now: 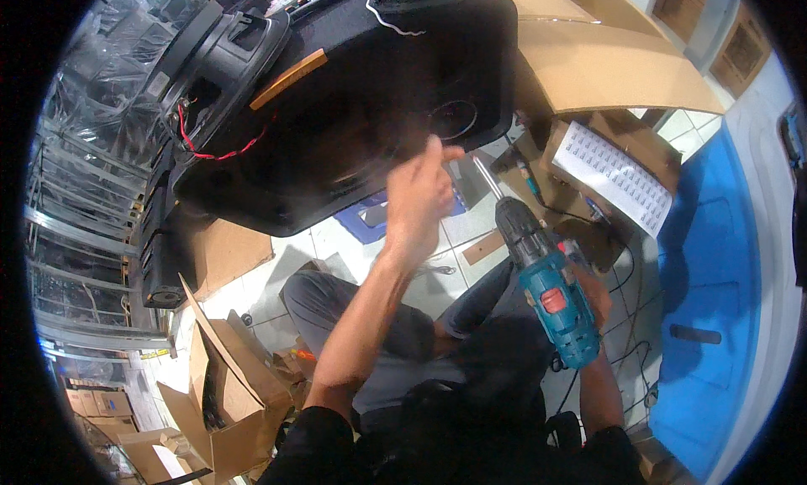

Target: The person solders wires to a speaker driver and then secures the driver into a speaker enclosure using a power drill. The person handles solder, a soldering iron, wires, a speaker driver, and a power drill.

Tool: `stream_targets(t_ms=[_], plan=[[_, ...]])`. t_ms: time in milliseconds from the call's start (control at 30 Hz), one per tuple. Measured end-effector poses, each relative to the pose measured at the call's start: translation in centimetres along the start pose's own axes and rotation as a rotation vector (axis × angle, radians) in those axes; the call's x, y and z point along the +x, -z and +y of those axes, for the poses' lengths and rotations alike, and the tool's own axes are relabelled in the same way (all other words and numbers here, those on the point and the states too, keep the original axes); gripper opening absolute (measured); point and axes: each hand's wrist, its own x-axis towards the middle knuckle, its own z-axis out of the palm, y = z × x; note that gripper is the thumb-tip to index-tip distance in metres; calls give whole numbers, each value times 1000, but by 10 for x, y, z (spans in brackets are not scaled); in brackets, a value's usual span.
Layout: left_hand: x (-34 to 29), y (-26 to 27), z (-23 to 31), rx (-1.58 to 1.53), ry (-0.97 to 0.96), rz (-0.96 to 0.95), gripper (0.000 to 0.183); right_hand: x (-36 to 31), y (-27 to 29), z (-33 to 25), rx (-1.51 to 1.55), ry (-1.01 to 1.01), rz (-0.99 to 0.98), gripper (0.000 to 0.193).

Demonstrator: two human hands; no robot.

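My right hand (598,296) is wrapped round the handle of a teal and black power drill (560,304). The drill points up and forward, its long silver bit (487,178) ending beside my left hand. My left hand (418,195) is raised in front of a black speaker cabinet (336,178), its fingers curled and its thumb and forefinger near the bit tip. Anything between those fingers is too small to make out. A speaker driver (223,60) with red and black wires rests on the cabinet's left part, near a wooden strip (288,79).
Open cardboard boxes stand at the lower left (239,418) and upper right (614,65). A printed white sheet (614,178) lies on cardboard at right, beside a blue panel (702,317). Cables (635,350) trail over the tiled floor. Plastic-wrapped goods (101,132) line the left.
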Motion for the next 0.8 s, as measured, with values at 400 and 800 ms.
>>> stream_targets(t_ms=[400, 800], plan=[[7, 24, -53, -265, 188, -192, 37, -54, 2, 34, 1055, -1057, -492, 87], [13, 16, -56, -352, 176, -112, 23, -54, 9, 13, 509, -795, -616, 84]])
